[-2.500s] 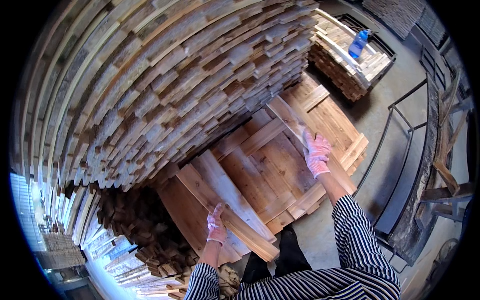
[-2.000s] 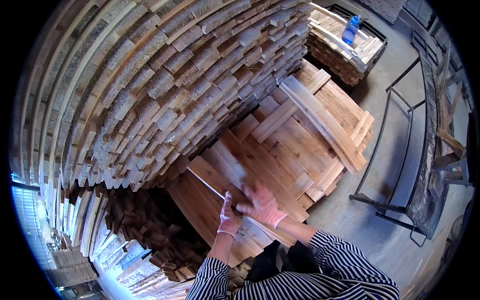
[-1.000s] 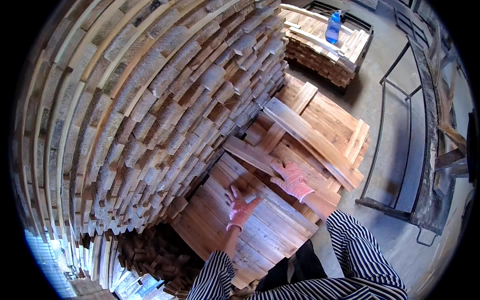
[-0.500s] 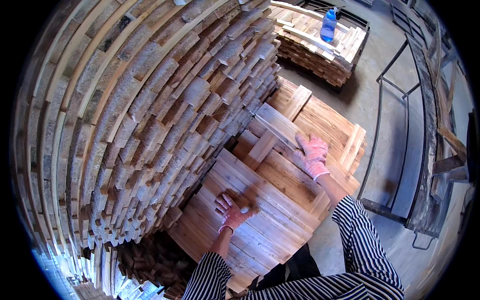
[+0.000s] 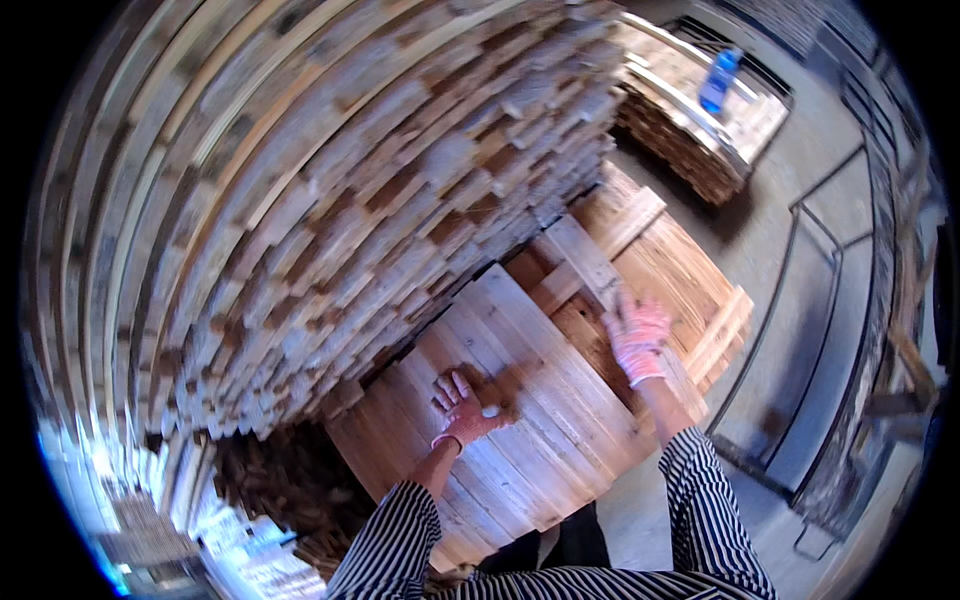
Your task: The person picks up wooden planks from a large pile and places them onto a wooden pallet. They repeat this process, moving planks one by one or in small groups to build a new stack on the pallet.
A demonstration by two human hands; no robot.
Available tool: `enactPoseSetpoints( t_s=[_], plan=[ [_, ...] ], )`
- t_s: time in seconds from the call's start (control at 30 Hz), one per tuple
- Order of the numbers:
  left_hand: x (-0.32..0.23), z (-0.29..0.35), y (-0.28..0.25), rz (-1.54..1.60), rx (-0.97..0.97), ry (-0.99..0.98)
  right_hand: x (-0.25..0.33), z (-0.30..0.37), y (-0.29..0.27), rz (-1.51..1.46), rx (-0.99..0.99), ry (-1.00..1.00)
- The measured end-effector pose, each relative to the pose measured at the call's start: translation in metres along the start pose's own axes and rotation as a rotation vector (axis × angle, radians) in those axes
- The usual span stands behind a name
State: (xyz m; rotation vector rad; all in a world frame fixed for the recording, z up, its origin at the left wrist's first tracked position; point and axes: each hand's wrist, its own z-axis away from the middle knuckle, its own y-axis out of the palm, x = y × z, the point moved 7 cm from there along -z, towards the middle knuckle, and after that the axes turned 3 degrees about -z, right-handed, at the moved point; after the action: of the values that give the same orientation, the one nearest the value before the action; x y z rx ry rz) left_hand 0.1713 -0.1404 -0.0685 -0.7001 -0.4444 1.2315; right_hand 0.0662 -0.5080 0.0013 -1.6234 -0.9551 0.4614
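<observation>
My left hand (image 5: 465, 408), in a pink knit glove, lies with fingers spread on a row of pale wooden boards (image 5: 530, 400) set side by side. Farther off, my right hand (image 5: 638, 338), gloved the same way, rests on a single plank (image 5: 585, 260), its fingers stretched out and slightly blurred. A gap separates that plank from the near row. Crosswise battens (image 5: 632, 222) show beneath and beyond it, on more brown boards (image 5: 675, 260).
A tall wall of stacked wood pieces (image 5: 400, 170) rises at the left, close to the boards. A lower wood stack (image 5: 690, 125) with a blue bottle (image 5: 720, 82) stands at the far right. Metal frames (image 5: 835, 270) stand on the right floor.
The gap between the single plank and the near row has narrowed, and my right hand is nearer to my left. The view has turned. My left hand stays spread on the boards.
</observation>
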Motion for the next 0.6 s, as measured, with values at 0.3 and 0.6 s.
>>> enactPoseSetpoints(
  t_s=[0.3,0.6],
  plan=[
    [0.009,0.013,-0.001,0.234,-0.118,0.080,0.054,0.055,0.078,-0.593,0.448,0.142],
    [0.016,0.051,-0.019,0.392,-0.365,0.127,-0.002,0.074,0.141,-0.123,0.213,-0.391]
  ],
)
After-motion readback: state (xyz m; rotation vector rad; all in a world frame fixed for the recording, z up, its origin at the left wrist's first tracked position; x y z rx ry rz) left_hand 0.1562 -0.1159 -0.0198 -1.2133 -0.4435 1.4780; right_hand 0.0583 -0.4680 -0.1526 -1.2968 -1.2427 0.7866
